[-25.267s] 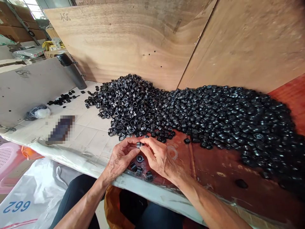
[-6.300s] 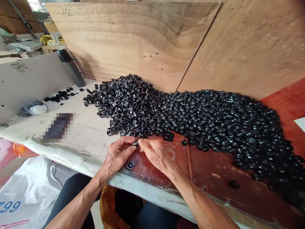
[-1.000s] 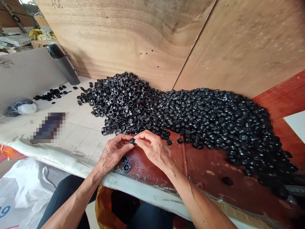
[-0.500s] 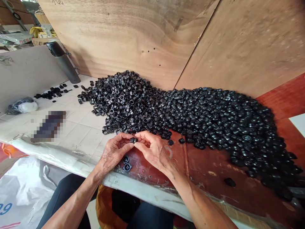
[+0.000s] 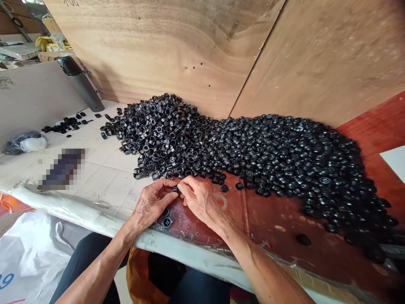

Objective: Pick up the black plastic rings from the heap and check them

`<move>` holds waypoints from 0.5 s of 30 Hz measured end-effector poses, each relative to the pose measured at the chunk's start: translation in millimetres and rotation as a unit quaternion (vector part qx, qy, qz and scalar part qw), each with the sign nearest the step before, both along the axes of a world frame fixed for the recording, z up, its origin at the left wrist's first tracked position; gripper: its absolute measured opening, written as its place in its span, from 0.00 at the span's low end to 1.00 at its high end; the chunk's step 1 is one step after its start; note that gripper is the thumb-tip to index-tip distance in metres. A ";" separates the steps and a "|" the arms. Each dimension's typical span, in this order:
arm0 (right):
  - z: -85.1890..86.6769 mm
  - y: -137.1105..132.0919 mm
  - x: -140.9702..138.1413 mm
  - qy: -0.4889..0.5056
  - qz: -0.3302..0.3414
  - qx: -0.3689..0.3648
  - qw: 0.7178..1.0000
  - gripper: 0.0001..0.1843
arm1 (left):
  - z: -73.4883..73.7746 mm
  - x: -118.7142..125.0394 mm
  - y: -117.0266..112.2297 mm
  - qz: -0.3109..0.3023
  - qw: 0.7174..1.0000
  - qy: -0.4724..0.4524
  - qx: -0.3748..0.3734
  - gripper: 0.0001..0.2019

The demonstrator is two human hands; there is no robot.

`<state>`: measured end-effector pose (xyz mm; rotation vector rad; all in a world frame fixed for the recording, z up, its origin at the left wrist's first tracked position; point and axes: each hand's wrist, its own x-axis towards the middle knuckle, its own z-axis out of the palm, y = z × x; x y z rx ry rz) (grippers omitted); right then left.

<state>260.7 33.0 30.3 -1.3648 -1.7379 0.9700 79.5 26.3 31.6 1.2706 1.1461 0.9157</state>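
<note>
Between my two hands is a small black plastic part [image 5: 175,189], mostly covered by fingers. My left hand [image 5: 155,200] pinches it between thumb and forefinger. From the other side my right hand [image 5: 198,196] closes its fingers on the same part, the knuckles turned up. Just below my left fingers, a round black cap [image 5: 167,222] lies hub side up on the table, with another cap partly hidden by the hand. Behind the hands rises a pile of black plastic rings [image 5: 161,135], which runs into a pile of black caps [image 5: 278,156] on the right.
A plywood board [image 5: 164,50] stands behind the piles. To the left are a dark bottle [image 5: 82,84], loose black pieces [image 5: 65,125], a plastic-wrapped bundle [image 5: 27,142] and a blurred dark flat object [image 5: 63,169]. The table's padded front edge [image 5: 190,258] runs before my legs.
My right hand has rolled over, its knuckles now up, and covers more of the part. My left hand keeps its pinch. The whole view has shifted slightly.
</note>
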 end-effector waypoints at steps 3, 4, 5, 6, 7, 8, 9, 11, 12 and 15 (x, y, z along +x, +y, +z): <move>-1.4 -1.5 0.1 0.020 0.009 0.030 0.999 0.07 | -5.6 -1.7 2.0 0.034 0.999 -0.011 -0.012 0.19; -1.6 -2.0 0.4 0.022 0.012 0.042 0.999 0.06 | -7.6 -2.5 2.5 0.046 0.999 -0.017 -0.008 0.19; -2.1 -2.3 0.8 0.022 0.016 0.054 0.998 0.06 | -9.5 -3.2 2.9 0.054 0.998 -0.023 -0.003 0.18; -2.7 -2.4 1.2 0.023 0.019 0.062 0.998 0.07 | -11.1 -3.9 3.1 0.057 0.998 -0.027 0.000 0.18; -3.6 -2.2 1.4 0.023 0.022 0.066 0.997 0.08 | -12.4 -4.5 3.2 0.056 0.998 -0.027 0.001 0.18; -4.6 -1.9 1.6 0.022 0.024 0.064 0.997 0.08 | -13.3 -5.0 3.2 0.053 0.998 -0.024 -0.001 0.17; -5.7 -1.4 1.6 0.018 0.025 0.057 0.998 0.08 | -14.0 -5.2 3.1 0.049 0.999 -0.022 -0.004 0.17; -7.6 -0.6 1.5 0.008 0.028 0.039 0.999 0.08 | -14.5 -5.4 2.9 0.042 0.999 -0.022 -0.009 0.18; -8.1 -0.2 1.4 0.001 0.030 0.032 0.999 0.08 | -14.6 -5.4 2.9 0.041 0.999 -0.026 -0.010 0.18; -8.6 0.1 1.5 -0.011 0.038 0.034 0.999 0.08 | -14.6 -4.9 2.7 0.044 0.999 -0.022 -0.006 0.19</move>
